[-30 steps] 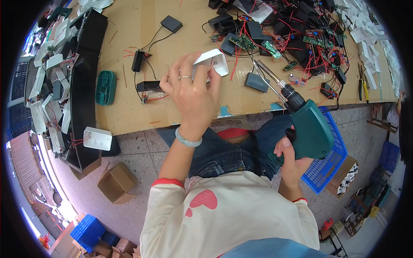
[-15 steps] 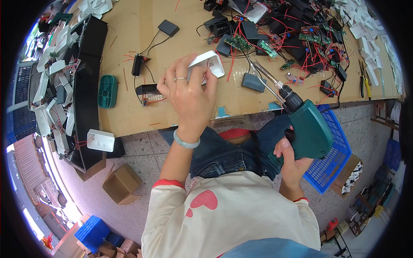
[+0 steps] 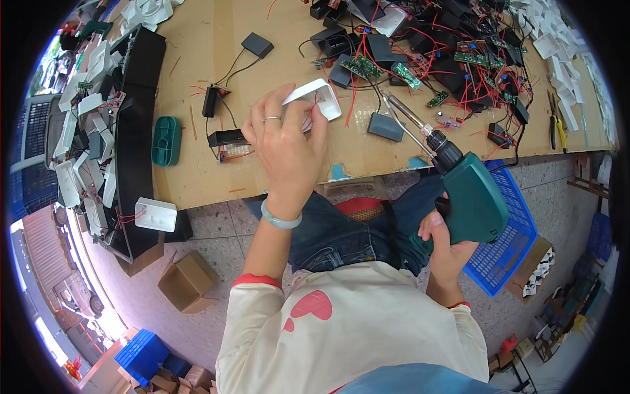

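Observation:
My left hand (image 3: 287, 141) is closed on a small white plastic housing (image 3: 331, 100), its fingers reaching inside over the tabletop. A bit of red wire shows within the housing; the fingertips hide the rest. In my right hand (image 3: 446, 244) is a green soldering gun (image 3: 476, 200), gripped by its handle. Its long metal tip and thin side tube point up and left, ending a short way right of the housing and apart from it. Just beyond that tip lies a black box (image 3: 386, 127). Left of my left hand lie black parts joined by cables (image 3: 226, 136).
A heap of black boxes, green circuit boards and red wires (image 3: 453, 69) covers the far right of the table. White housings fill a black bin (image 3: 134, 85) at left, beside a green tray (image 3: 166, 140). Pliers (image 3: 559, 128) lie at right. A blue crate (image 3: 502, 246) stands below the edge.
My left hand has shifted very slightly, still holding the white housing. My right hand and the soldering gun stay in place.

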The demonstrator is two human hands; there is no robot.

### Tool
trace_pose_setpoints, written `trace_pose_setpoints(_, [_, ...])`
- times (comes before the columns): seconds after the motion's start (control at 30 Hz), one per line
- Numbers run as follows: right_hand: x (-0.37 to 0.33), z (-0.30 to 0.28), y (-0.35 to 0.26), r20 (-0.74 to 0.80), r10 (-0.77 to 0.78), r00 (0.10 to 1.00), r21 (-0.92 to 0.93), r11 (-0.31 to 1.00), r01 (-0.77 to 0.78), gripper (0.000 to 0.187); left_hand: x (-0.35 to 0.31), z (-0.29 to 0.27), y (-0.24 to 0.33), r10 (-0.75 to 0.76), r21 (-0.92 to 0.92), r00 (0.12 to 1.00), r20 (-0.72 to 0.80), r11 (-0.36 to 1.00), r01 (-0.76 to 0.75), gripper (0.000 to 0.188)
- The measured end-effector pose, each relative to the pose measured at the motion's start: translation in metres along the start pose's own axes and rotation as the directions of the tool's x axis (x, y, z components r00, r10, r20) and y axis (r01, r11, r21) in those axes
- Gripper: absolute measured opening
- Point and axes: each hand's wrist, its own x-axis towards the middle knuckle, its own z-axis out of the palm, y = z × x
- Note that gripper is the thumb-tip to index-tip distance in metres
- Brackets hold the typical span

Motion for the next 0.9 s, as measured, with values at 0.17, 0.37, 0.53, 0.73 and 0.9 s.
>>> trace_pose_setpoints(0.17, [0.0,0.0,-0.001,0.003,0.003,1.0,0.012,1.0,-0.003,0.031,0.0,-0.001,-0.001,-0.012,-0.009,1.0,0.006,1.0,0.012,0.01])
trace_pose_setpoints(0.37, [-0.004,0.001,0.004,0.071,0.046,0.996,0.002,0.999,-0.047,0.034,-0.002,-0.002,-0.004,-0.016,-0.006,1.0,-0.014,1.0,0.016,0.011])
trace_pose_setpoints(0.53, [0.004,0.009,0.023,0.273,-0.179,0.945,-0.217,0.946,0.242,0.035,-0.002,-0.003,-0.004,-0.002,-0.05,1.0,-0.024,0.999,0.001,0.01])
trace_pose_setpoints(0.73, [0.012,0.024,0.02,0.265,-0.13,0.956,-0.265,0.943,0.202,0.032,0.002,-0.003,0.0,0.008,-0.028,1.0,-0.029,1.0,-0.009,0.01])
trace_pose_setpoints(0.9, [0.015,0.029,0.017,0.253,0.014,0.967,-0.276,0.959,0.058,0.032,-0.001,0.001,-0.003,0.008,-0.023,0.999,-0.044,1.0,-0.009,0.01])
